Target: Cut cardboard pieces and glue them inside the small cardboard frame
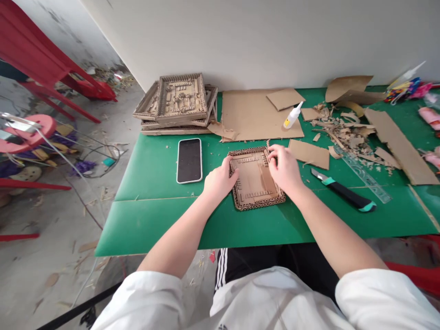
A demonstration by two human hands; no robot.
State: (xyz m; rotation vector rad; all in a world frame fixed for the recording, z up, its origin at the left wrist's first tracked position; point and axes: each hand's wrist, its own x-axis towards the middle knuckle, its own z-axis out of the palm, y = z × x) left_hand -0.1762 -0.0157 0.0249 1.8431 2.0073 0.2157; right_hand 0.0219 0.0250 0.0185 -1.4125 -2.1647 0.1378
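While the left hand [219,181] presses against the left edge of a square cardboard frame [256,179], fingers curled on its corrugated rim, the right hand [283,167] pinches the frame's upper right corner between thumb and fingertips. The frame lies flat on a green mat [154,215], directly between the two hands and close to the table's near edge; thin cardboard strips line its inner panel. Whether the right hand also holds a small loose strip at that corner cannot be told.

Just left of the frame a phone [189,160] lies face up, screen dark. Behind it, near the wall, sits a stack of finished frames [178,103], slightly askew. A large cardboard sheet [250,117] lies behind the working frame, with a smaller piece on its far right corner and a glue bottle [292,116] tilted at its right edge. A loose cardboard piece [308,153] rests just beside the right hand. Further right, a utility knife [343,194] with a black and teal handle lies on the mat, next to a clear ruler [364,173]. Beyond them a heap of scraps [343,130] spreads toward a long cardboard strip [400,144]. White sleeves and dark trousers show at the bottom.
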